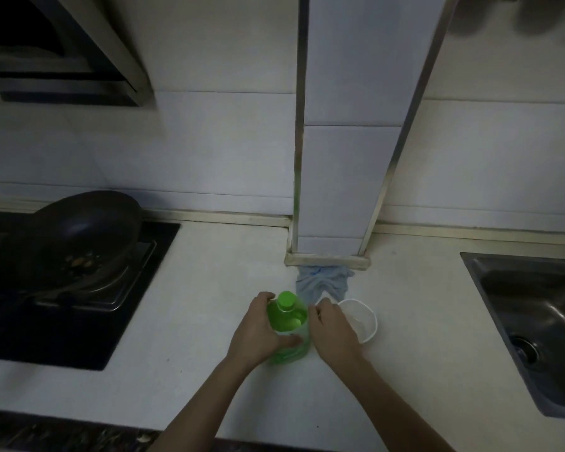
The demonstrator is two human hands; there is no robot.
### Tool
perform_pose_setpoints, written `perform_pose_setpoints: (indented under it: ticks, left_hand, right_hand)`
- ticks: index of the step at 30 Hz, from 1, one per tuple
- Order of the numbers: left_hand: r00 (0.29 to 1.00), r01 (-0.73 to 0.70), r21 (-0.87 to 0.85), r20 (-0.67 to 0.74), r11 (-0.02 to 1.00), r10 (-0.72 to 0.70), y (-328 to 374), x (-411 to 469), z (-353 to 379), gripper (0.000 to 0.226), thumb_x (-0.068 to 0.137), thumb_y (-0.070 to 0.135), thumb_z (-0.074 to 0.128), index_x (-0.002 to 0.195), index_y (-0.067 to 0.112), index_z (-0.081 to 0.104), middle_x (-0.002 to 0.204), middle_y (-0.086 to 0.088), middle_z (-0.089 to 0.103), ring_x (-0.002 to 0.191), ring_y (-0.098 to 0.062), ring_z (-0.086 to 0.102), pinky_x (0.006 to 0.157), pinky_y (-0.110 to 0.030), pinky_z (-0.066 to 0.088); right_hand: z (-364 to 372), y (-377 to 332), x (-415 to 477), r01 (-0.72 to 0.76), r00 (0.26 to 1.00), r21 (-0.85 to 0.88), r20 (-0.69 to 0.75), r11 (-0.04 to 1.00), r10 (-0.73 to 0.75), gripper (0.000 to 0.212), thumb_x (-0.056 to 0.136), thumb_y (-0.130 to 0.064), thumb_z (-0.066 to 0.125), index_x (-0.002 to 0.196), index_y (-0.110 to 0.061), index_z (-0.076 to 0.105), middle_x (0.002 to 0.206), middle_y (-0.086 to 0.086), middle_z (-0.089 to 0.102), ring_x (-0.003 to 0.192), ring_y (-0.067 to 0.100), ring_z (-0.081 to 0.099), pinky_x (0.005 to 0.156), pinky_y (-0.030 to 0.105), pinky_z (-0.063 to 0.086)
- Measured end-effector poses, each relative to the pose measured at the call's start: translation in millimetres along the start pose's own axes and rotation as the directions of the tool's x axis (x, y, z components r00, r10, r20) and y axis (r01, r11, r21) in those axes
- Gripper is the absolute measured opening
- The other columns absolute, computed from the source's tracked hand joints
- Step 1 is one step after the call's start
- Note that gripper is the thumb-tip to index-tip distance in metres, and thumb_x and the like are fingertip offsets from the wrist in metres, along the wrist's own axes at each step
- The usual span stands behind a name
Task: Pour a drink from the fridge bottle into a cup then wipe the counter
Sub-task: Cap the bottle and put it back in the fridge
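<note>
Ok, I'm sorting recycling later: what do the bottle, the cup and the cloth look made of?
Bottle: see-through green plastic, glossy, with an opaque cap. Cup: white, thin-rimmed, matte; paper or plastic, unclear. Cloth: soft blue fabric, crumpled in folds.

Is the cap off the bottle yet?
No, the green cap sits on the bottle, which the left hand grips upright on the counter.

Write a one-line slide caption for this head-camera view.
Left hand grips the capped green bottle; right hand sits between it and a white cup, blue cloth behind.
</note>
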State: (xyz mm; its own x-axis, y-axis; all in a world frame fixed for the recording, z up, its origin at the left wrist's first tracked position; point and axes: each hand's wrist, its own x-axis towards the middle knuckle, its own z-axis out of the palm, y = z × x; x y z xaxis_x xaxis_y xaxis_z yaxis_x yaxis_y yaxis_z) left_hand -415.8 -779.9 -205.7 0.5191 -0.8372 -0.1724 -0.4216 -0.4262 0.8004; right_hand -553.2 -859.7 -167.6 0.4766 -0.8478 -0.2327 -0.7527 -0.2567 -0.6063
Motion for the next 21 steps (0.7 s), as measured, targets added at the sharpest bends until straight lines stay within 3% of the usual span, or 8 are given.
perform_pose_setpoints:
  ticks: [6, 10, 16, 19, 21]
  left_hand:
    - [0.998, 0.043, 0.152, -0.055, 0.987, -0.035, 18, -11, -5, 0.083, 0.042, 0.056, 0.084, 0.116, 0.035, 0.051, 0.110, 0.016, 0.058, 0.098, -0.009, 0.058, 0.083, -0.035, 0.052]
    - [0.987, 0.131, 0.306, -0.127, 0.943, -0.096, 33, -16, -14, 0.070, 0.049, 0.059, 0.082, 0.104, 0.031, 0.049, 0.101, 0.013, 0.056, 0.088, -0.012, 0.056, 0.067, -0.030, 0.046]
    - [0.950, 0.222, 0.347, -0.288, 0.911, -0.122, 47, -32, -56, 0.068, 0.052, 0.058, 0.081, 0.104, 0.028, 0.050, 0.099, 0.011, 0.056, 0.085, -0.012, 0.056, 0.066, -0.029, 0.046]
    - [0.930, 0.239, 0.386, -0.355, 0.891, -0.096, 61, -44, -91, 0.069, 0.050, 0.062, 0.080, 0.104, 0.029, 0.051, 0.099, 0.013, 0.058, 0.085, -0.011, 0.056, 0.066, -0.028, 0.043]
    - [0.918, 0.243, 0.397, -0.389, 0.885, -0.077, 72, -54, -115, 0.069, 0.048, 0.064, 0.079, 0.102, 0.029, 0.053, 0.098, 0.013, 0.060, 0.086, -0.011, 0.059, 0.068, -0.029, 0.047]
  right_hand:
    - [-10, 5, 16, 0.032, 0.996, 0.090, 0.085, 0.995, -0.040, 0.021, 0.096, -0.012, 0.041, 0.112, -0.007, 0.054, 0.113, 0.011, 0.061, 0.103, 0.026, 0.058, 0.079, 0.030, 0.041]
    - [-16, -4, 28, 0.069, 0.989, 0.143, 0.120, 0.987, -0.086, 0.022, 0.095, -0.013, 0.044, 0.110, -0.009, 0.059, 0.110, 0.008, 0.063, 0.102, 0.024, 0.058, 0.087, 0.032, 0.047]
    - [-21, -26, 36, 0.107, 0.964, 0.227, 0.213, 0.968, -0.157, 0.011, 0.092, -0.012, 0.044, 0.093, -0.019, 0.053, 0.084, 0.005, 0.058, 0.081, 0.024, 0.058, 0.069, 0.030, 0.044]
    - [-9, -49, 37, 0.031, 0.931, 0.300, 0.339, 0.953, -0.137, 0.018, 0.083, -0.030, 0.042, 0.087, -0.020, 0.057, 0.090, 0.007, 0.060, 0.092, 0.031, 0.063, 0.079, 0.038, 0.050]
    - [-5, -69, 35, 0.000, 0.894, 0.326, 0.423, 0.945, -0.146, 0.025, 0.088, -0.029, 0.041, 0.097, -0.014, 0.060, 0.094, 0.010, 0.062, 0.090, 0.028, 0.064, 0.079, 0.038, 0.053]
